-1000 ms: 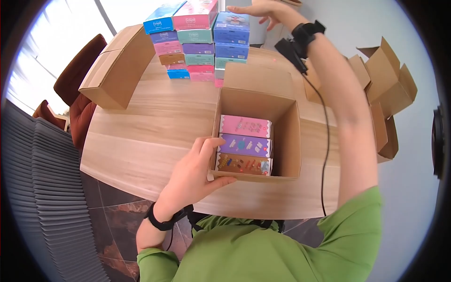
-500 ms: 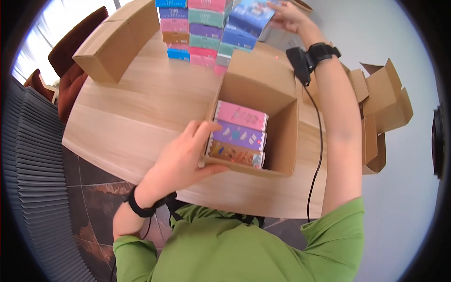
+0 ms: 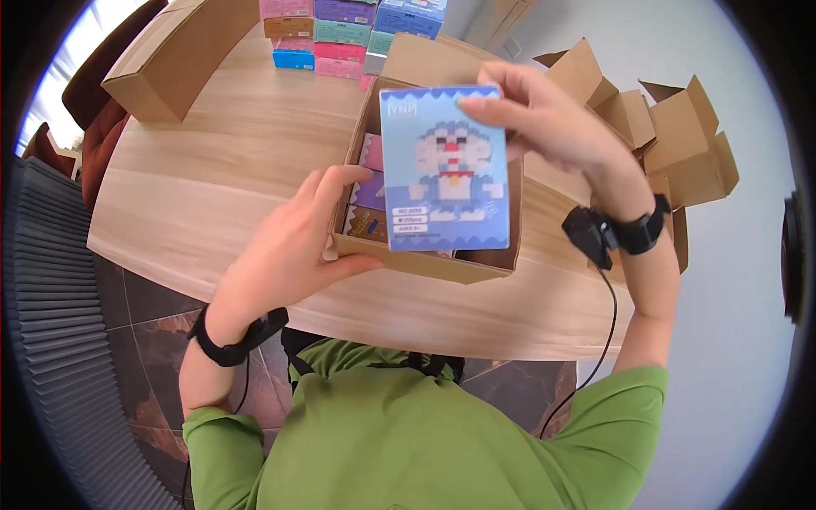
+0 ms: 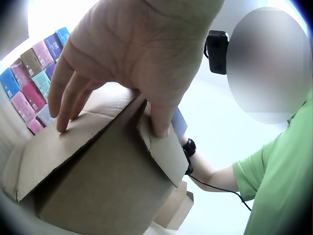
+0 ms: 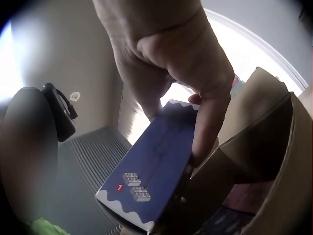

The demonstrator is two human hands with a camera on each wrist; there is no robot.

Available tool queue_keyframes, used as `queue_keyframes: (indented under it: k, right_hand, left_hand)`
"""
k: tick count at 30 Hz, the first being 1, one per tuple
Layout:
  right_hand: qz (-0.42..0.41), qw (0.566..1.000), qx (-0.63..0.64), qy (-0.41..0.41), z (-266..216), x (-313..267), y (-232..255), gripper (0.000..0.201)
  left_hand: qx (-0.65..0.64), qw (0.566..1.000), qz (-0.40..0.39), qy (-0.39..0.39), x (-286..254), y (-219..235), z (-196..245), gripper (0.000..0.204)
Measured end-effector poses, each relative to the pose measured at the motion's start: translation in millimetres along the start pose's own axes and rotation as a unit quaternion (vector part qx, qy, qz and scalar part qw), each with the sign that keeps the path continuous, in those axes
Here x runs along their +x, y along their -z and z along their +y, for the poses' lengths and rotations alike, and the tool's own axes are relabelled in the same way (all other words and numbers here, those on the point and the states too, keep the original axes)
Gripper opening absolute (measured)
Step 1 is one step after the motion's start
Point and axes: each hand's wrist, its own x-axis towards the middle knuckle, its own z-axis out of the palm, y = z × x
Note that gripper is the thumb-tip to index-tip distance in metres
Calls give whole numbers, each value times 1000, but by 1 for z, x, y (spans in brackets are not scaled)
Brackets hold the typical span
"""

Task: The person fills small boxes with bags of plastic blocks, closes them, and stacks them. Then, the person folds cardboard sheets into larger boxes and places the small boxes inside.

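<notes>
My right hand [image 3: 544,119] grips a blue toy-block box [image 3: 450,200] by its upper right edge, thumb on the printed front. That front shows a blue-and-white block figure. In the right wrist view, the box's dark blue side [image 5: 151,156] hangs between thumb and fingers. It is held above an open cardboard carton [image 3: 433,263] and hides much of its inside. Within the carton, parts of pink [image 3: 371,153], purple [image 3: 367,194] and brown [image 3: 367,223] boxes show at the left. My left hand [image 3: 285,229] holds the carton's near left corner, its thumb along a flap [image 4: 164,152].
Several stacked coloured boxes [image 3: 340,34] stand at the far side of the table [image 3: 212,170]. A long closed carton [image 3: 170,64] is at the far left. On the right are opened cartons [image 3: 688,153]. A cable [image 3: 599,365] trails from the right wrist camera.
My right hand has taken the blue box off the top of the right-hand stack and brought it towards me over the open carton. The left hand has stayed at the carton's corner.
</notes>
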Motion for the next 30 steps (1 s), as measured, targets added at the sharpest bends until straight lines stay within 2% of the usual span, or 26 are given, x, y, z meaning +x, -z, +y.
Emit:
queue_keyframes:
  k: [2, 3, 5, 8, 9, 10, 11, 12, 13, 15, 16, 17, 20, 21, 23, 24, 25, 26, 27, 29, 30]
  right_hand:
    - [25, 994, 106, 13, 16, 1, -10, 33]
    - [41, 993, 108, 15, 23, 4, -14, 34]
    - [74, 990, 114, 19, 35, 9, -22, 36]
    - [4, 1000, -14, 11, 46, 14, -25, 33]
    - [8, 997, -78, -23, 41, 15, -25, 30]
    - [58, 972, -220, 66, 47, 15, -27, 27]
    - [107, 916, -356, 153, 58, 16, -31, 25]
    - [153, 830, -482, 235, 63, 15, -33, 24]
    - [159, 840, -447, 262, 51, 9, -33, 17]
    - [184, 857, -437, 204, 16, -6, -24, 16]
    - [195, 865, -429, 172, 6, -12, -19, 16]
    - [245, 847, -398, 253, 5, -12, -6, 14]
    - [379, 832, -332, 232, 6, -2, 19, 27]
    - [367, 838, -321, 246, 17, 8, 27, 30]
    - [341, 848, -298, 276, 57, 33, 38, 38]
    - [244, 931, -180, 202, 71, 38, 39, 42]
    - [137, 982, -55, 122, 83, 43, 39, 47]
    - [23, 996, 73, 39, 89, 46, 40, 51]
    - [0, 986, 161, 53, 81, 39, 30, 54]
    - [-56, 937, 336, 83, 63, 18, -6, 60]
    - [-119, 945, 295, 76, 70, 14, 1, 63]
  left_hand:
    - [-14, 999, -24, -30, -2, 8, -8, 84]
    - [-21, 998, -35, -46, -4, 12, -11, 90]
    - [-8, 997, -70, -27, -6, 17, -11, 100]
    - [14, 994, -108, 31, -5, 19, -1, 103]
    - [21, 991, -117, 54, -5, 18, 3, 102]
    - [27, 996, -77, 38, -6, 14, 5, 102]
    - [34, 999, -36, 20, -7, 8, 7, 103]
    - [41, 999, 7, 2, -9, 4, 8, 103]
    - [52, 998, 30, -20, -11, 3, 9, 99]
    - [75, 992, 78, -64, -14, 2, 11, 93]
    - [108, 987, 79, -85, -16, 2, 16, 83]
    - [140, 982, 78, -105, -17, 3, 22, 73]
    - [215, 962, 70, -152, -22, -7, 26, 41]
    - [237, 955, 64, -167, -23, -9, 25, 30]
    - [212, 962, 83, -153, -25, 3, 23, 23]
    - [200, 964, 93, -145, -27, 10, 20, 21]
    - [204, 962, 99, -151, -30, 16, 15, 18]
    - [210, 960, 105, -156, -33, 24, 9, 15]
    - [218, 956, 111, -160, -36, 32, 4, 12]
    - [234, 943, 216, -97, -46, 41, -4, 16]
    - [246, 930, 265, -63, -53, 46, -8, 19]
